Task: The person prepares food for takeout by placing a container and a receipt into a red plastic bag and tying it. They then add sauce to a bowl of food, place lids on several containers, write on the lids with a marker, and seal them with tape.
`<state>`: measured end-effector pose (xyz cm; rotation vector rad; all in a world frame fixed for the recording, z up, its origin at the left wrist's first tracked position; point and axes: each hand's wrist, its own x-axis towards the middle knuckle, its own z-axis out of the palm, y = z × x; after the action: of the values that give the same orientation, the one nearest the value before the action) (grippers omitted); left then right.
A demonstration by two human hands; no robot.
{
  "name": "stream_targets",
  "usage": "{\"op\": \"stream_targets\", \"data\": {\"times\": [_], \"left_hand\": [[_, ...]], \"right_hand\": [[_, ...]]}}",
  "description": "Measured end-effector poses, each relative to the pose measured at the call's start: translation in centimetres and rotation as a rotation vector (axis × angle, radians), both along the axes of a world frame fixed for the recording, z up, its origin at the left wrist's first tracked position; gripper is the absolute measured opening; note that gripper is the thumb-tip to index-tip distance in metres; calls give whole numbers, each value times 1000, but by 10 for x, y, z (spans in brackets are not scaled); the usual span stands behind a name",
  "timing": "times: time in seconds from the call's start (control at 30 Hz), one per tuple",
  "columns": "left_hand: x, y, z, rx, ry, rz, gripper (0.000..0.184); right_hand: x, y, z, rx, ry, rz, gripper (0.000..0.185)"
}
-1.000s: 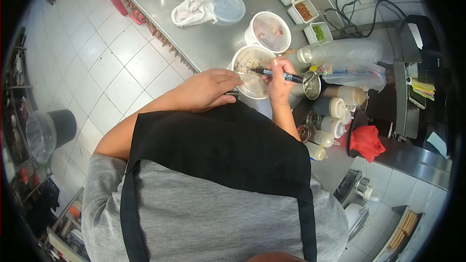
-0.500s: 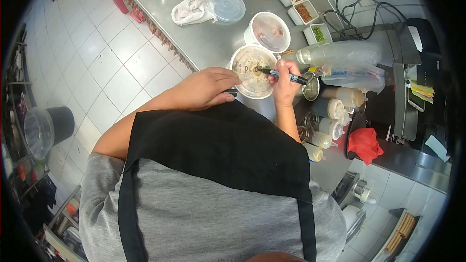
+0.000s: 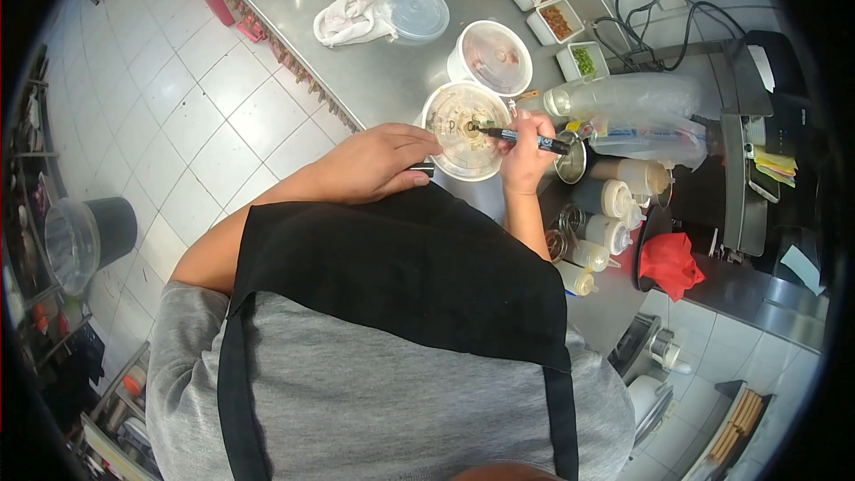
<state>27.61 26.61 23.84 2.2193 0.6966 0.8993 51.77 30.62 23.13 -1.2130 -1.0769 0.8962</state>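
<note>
A round white tub with a clear lid [image 3: 463, 147] stands near the counter's front edge, with dark letters on its lid. My right hand [image 3: 527, 153] pinches a black marker [image 3: 541, 142], its tip at the lid just right of the letters. My left hand [image 3: 398, 158] rests against the tub's left side, closed round a black marker cap [image 3: 422, 168] that sticks out by the thumb. Touching the tub from behind is a second lidded tub [image 3: 495, 59] with reddish contents.
A white cloth [image 3: 354, 14] and a loose clear lid [image 3: 416, 12] lie farther back. Several small food trays [image 3: 557, 23] line the back right. Sauce bottles [image 3: 614, 199], a metal cup [image 3: 570, 158] and a plastic bag [image 3: 646, 138] stand right of my right hand.
Across the lid, the marker tip has moved slightly to the right, and more dark lettering shows there. My left hand has stayed nearly still.
</note>
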Motion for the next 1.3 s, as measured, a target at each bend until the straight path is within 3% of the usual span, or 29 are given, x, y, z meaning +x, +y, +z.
{"op": "stream_targets", "data": {"times": [0.73,0.77,0.87,0.93,1.03,1.13,1.3], "left_hand": [[-1,2,-1,-19,18,-24,34],[-1,4,-1,-108,-16,10,33],[0,23,4,-339,-114,132,29],[7,54,11,-450,-173,242,28],[19,109,-22,69,13,294,31],[28,134,-25,106,417,215,37],[48,146,-41,127,328,99,45]], "right_hand": [[11,4,-8,95,34,-81,22],[14,5,-8,89,45,-82,22],[21,22,8,75,357,-255,20],[19,46,11,130,484,-141,16],[24,94,-7,116,498,112,18],[20,125,-19,83,405,206,21],[34,172,-23,130,165,103,18]]}}
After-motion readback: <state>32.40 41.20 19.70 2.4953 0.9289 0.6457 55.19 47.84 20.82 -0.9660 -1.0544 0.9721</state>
